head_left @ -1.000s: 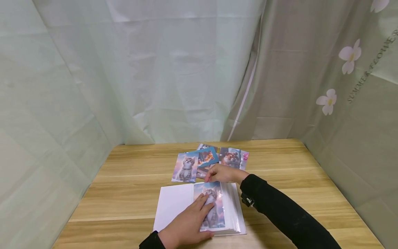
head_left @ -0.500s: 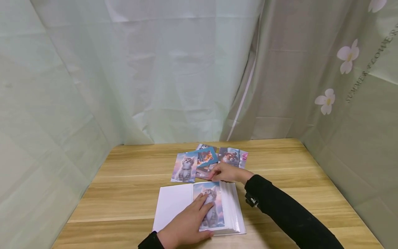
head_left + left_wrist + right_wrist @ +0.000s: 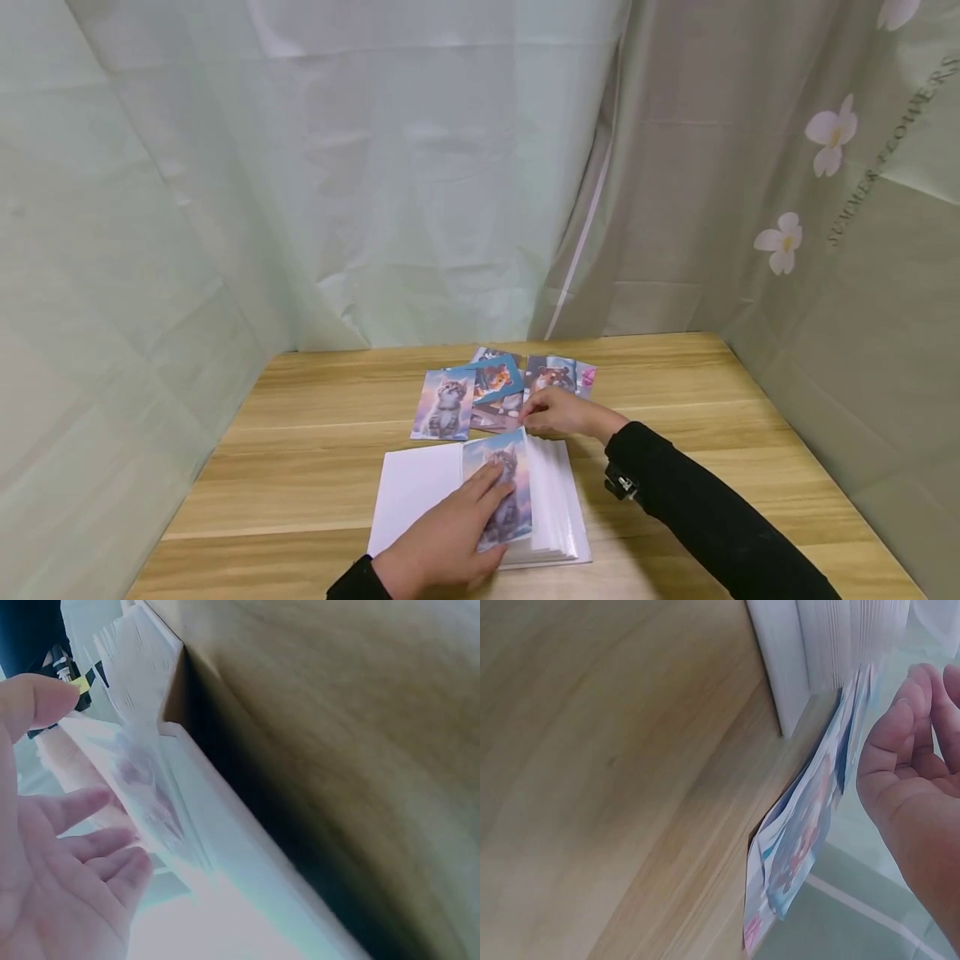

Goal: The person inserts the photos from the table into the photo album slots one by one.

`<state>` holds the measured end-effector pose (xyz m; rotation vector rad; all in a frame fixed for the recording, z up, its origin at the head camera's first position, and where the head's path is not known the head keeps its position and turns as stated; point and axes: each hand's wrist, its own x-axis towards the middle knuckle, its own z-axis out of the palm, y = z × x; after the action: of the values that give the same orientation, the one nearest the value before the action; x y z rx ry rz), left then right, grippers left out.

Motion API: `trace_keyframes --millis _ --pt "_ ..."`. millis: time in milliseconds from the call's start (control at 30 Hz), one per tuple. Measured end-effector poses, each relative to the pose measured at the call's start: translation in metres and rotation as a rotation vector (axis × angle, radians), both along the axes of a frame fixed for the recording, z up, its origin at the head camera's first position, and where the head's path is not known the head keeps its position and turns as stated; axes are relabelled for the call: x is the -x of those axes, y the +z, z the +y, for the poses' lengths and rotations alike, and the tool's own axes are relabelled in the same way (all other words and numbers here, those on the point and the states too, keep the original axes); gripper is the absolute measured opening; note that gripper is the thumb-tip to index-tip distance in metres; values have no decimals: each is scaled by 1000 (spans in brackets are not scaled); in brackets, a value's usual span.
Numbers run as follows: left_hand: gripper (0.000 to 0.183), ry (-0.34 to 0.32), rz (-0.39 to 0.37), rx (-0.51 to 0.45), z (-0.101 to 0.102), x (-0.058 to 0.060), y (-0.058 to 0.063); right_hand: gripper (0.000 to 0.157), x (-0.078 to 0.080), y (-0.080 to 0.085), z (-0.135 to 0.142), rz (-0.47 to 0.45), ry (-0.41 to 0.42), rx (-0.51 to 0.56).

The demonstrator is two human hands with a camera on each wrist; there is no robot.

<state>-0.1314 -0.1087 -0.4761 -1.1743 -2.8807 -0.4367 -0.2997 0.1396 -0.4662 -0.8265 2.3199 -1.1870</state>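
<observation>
A white photo album point(image 3: 416, 487) lies spread open on the table, its blank inner cover to the left. In the pocket of its top page sits a kitten photo point(image 3: 513, 517). Across this page rests my left hand point(image 3: 442, 537), fingers extended over the picture and thumb by the lower edge. My right hand point(image 3: 570, 412) pinches the upper right corner of the photo page, which stands raised along its right side above the white pages point(image 3: 551, 500). In the right wrist view, the fingers point(image 3: 892, 735) are bent toward the thumb.
Behind the album, a second kitten photo point(image 3: 442, 404) lies at left. Overlapping animal pictures spread beside it, including a blue-bordered card point(image 3: 498, 377) and a bear-like animal picture point(image 3: 551, 375). Pale curtains point(image 3: 450, 208) surround the wooden table point(image 3: 300, 467).
My right hand has shifted rightward along the album's top edge. The photo page's right side has lifted and moved left, baring more white pages. My left hand has barely moved.
</observation>
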Motion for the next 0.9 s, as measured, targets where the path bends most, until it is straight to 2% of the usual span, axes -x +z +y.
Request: trace_keyframes --millis 267,433,700,900 --pt "79 -36 21 -89 -3 0 10 18 1 0 12 3 -39 0" --pt "87 -23 17 -136 -12 -3 17 20 0 1 19 12 -50 18" --pt "89 64 9 -244 -38 -11 27 21 -1 3 24 -27 -74 44" --pt "94 151 -32 -370 -58 -21 25 21 -3 -2 29 -34 -76 70"
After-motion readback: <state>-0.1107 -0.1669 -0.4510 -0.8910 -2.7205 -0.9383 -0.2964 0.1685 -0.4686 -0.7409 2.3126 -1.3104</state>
